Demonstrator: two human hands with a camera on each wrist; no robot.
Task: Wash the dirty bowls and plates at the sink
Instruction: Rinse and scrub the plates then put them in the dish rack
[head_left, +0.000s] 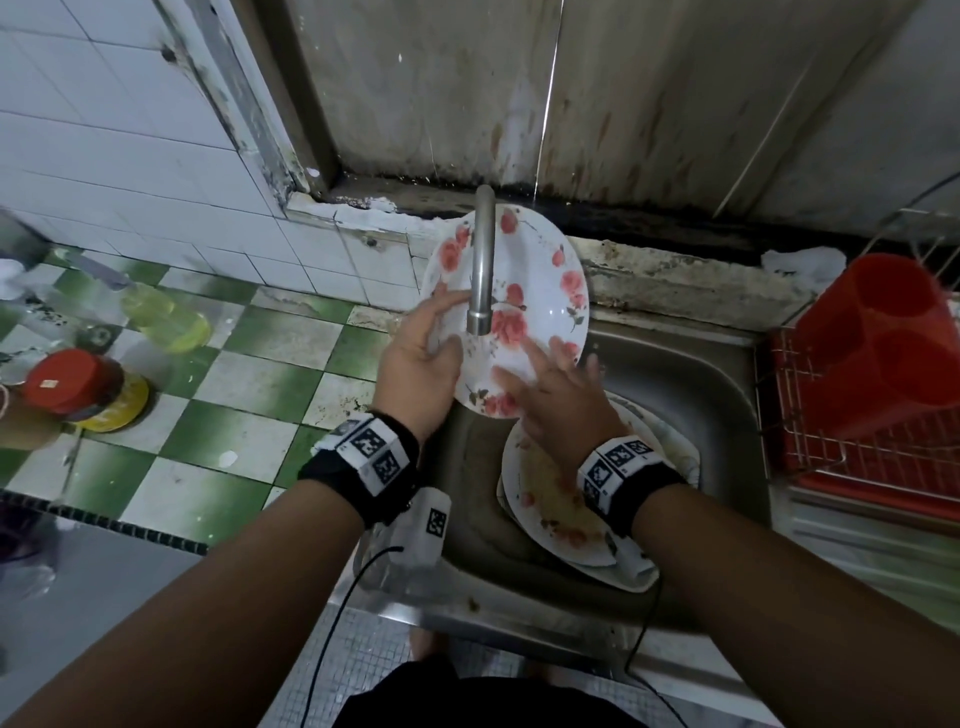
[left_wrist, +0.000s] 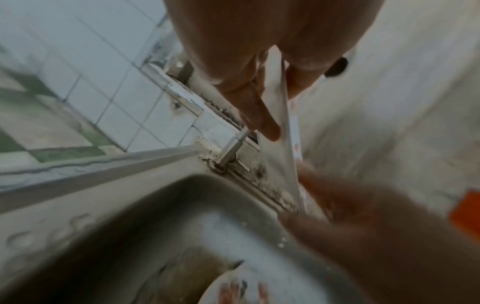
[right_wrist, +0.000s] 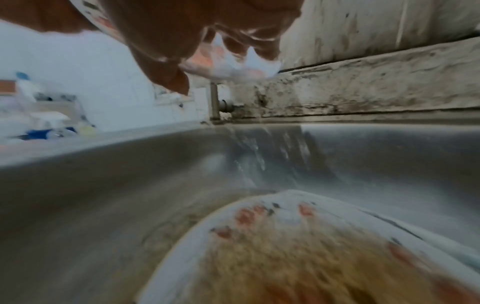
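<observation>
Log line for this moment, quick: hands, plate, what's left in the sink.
left hand: grips floral plate edge | right hand: flat on its face, under tap | sink: dirty plates waiting

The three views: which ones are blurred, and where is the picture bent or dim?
Head view: mostly sharp on the raised plate and tap, dim light, wide-angle bending at the edges, left counter items smeared. Left wrist view: the left hand gripping the plate rim is fairly clear; the right hand and sink are blurred. Right wrist view: soft throughout, the dirty plate most smeared.
</observation>
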